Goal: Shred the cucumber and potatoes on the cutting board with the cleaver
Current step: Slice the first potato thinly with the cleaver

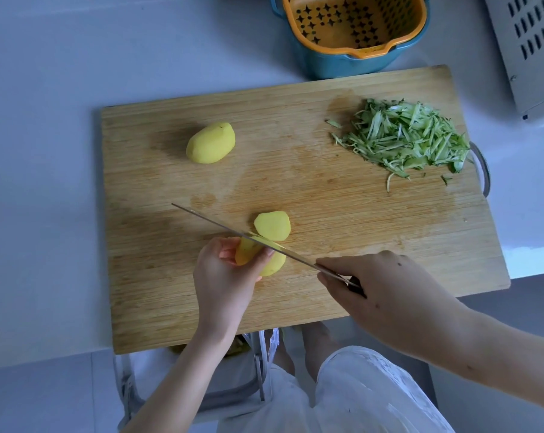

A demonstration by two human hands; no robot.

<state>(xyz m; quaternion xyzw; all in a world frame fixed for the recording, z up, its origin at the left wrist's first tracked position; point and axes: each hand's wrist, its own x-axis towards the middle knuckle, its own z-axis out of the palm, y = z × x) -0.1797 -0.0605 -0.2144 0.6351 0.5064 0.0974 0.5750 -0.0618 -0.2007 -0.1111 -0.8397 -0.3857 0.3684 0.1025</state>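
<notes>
Potato (261,257) under my left hand (223,270), near the middle of the cutting board (326,198): fingers (264,254) curled around it, its long axis running left to right across the blade's line. My right hand (386,295), nearer the handle side, grips the cleaver (248,235), edge resting on the potato's right end. One pale yellow slice (272,225) lies just beyond the blade. A second peeled potato (210,143) waits whole, far left; the shredded cucumber (405,135) is heaped far right.

The light is soft, cool and rather dim; the whole potato (210,142) casts a blurred shadow to its left on the cutting board (326,214); board edges bend from wide-angle distortion; no glare.
</notes>
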